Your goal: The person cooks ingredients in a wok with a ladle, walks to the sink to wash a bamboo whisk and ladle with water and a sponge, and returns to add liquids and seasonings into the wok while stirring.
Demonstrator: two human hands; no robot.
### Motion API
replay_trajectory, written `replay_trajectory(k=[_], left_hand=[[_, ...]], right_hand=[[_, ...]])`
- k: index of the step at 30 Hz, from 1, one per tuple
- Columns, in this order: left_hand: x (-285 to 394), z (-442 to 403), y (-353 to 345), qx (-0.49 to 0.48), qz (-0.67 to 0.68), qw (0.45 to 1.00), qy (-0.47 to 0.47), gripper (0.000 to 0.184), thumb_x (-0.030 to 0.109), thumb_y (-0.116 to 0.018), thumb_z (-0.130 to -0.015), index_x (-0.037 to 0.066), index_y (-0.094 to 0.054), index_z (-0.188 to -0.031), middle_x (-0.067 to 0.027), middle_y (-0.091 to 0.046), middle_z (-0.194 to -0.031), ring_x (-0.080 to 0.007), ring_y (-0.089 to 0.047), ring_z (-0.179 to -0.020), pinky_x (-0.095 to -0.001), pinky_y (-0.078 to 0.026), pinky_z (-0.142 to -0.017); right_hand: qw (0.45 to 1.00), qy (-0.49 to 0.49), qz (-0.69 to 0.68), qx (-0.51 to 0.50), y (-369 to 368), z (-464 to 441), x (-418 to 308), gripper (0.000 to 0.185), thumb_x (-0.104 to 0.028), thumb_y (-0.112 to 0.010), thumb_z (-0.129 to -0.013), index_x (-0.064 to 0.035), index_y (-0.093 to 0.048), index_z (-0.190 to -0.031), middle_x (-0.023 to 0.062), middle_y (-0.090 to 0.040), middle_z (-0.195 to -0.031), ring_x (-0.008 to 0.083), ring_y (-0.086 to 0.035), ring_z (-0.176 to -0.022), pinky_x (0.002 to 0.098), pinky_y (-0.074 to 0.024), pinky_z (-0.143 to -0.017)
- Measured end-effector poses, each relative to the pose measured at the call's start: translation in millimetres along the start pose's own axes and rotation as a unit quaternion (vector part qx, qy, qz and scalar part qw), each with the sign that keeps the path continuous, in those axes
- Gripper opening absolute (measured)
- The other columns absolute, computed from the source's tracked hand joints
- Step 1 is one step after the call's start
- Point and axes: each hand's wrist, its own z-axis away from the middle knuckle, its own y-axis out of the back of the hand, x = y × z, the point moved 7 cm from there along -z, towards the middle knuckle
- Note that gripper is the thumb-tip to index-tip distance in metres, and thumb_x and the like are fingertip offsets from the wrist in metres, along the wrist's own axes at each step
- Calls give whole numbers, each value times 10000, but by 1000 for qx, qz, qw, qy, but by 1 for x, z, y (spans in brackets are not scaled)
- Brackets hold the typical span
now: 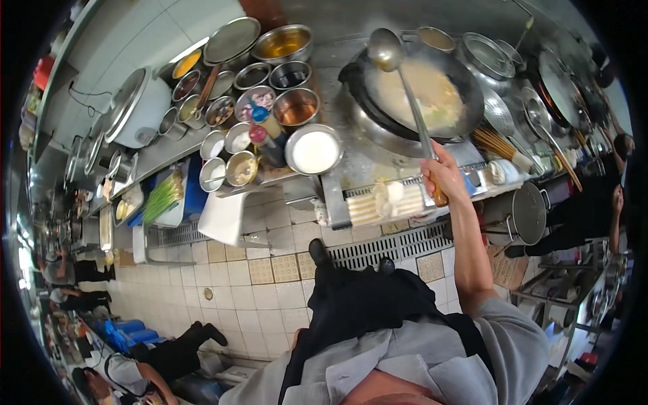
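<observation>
My right hand [445, 177] is wrapped round the wooden grip of a long metal ladle [412, 104]. The ladle slants over a black wok [472, 98], its round bowl above the wok's far left rim. Inside the wok is a pale, cloudy liquid [422, 98] with yellowish-green bits, and steam blurs it. Of my left hand [295, 338], only a sliver of skin shows beside my left hip; its fingers are hidden behind my clothing.
Left of the wok stand a bowl of white liquid [316, 151], a bowl of amber liquid [283, 42], squeeze bottles [267, 145] and several seasoning pots. A bamboo brush [499, 146] and a large pot [528, 213] are right. Other people [145, 368] work nearby.
</observation>
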Motion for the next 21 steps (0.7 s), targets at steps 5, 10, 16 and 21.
replay_trajectory(k=[5,10,16,21], left_hand=[[32,-51,88,5,134,990,38,449,245,-612,-893,8,-525,-1265,-128,-648,-984,-250,-666,-792,-364,-555,-605],[52,-105,172,4,344,936,76,443,232,-609,-891,21,-515,-1268,-111,-634,-1004,-249,-660,-816,-380,-554,-630],[25,-129,211,1,241,964,109,442,205,-615,-871,-2,-535,-1253,-126,-645,-948,-224,-655,-749,-348,-553,-580],[-2,-146,216,-33,198,973,115,462,185,-623,-873,-24,-522,-1273,-146,-651,-942,-213,-633,-709,-353,-555,-565]], right_hand=[[995,-67,-21,-68,-123,-72,17,517,-53,-563,-887,-75,-418,-1383,5,-480,-664,81,-436,-399,241,-353,-344],[979,-42,176,-92,-207,-130,38,413,-48,-565,-865,-52,-488,-1271,-5,-472,-617,79,-445,-404,249,-349,-347],[986,-81,132,-68,-239,-139,52,298,-40,-558,-868,-48,-504,-1161,-3,-482,-626,84,-455,-404,245,-339,-339],[985,-134,-96,-44,-247,-129,60,285,-69,-552,-911,-74,-497,-1191,-1,-488,-661,71,-428,-396,235,-348,-339]])
